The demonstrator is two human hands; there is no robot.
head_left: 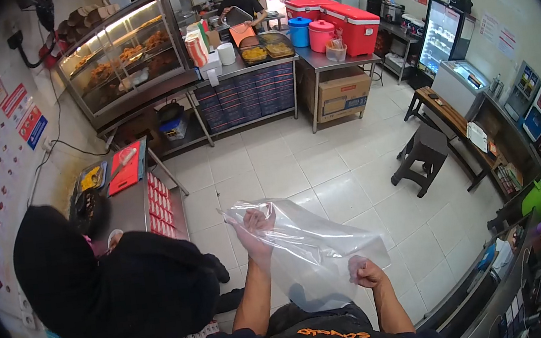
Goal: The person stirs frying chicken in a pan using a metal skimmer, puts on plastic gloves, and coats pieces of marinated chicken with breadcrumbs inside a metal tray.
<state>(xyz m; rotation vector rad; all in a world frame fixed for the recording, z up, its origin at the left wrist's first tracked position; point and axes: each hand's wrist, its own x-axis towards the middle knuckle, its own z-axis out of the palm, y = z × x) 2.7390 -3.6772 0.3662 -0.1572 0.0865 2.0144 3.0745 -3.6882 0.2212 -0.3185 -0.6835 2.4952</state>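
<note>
A large clear plastic bag (pixel 319 240) is spread between my two hands in front of my body, above the tiled floor. My left hand (pixel 258 224) is at its upper left corner, seen partly through the plastic, with curled fingers closed on the film. I cannot tell whether that hand is inside the bag or behind it. Lower and to the right, my right hand (pixel 367 271) pinches the bag's right side, its fingers closed. The plastic between the hands is creased and shiny, and nothing shows inside it.
At my left a person in black (pixel 116 280) stands by a metal table with a red cutting board (pixel 125 167). Another person (pixel 240 2) works behind the far counter. A food display case (pixel 127 55), red cooler box (pixel 350 23) and dark stool (pixel 421 155) stand around.
</note>
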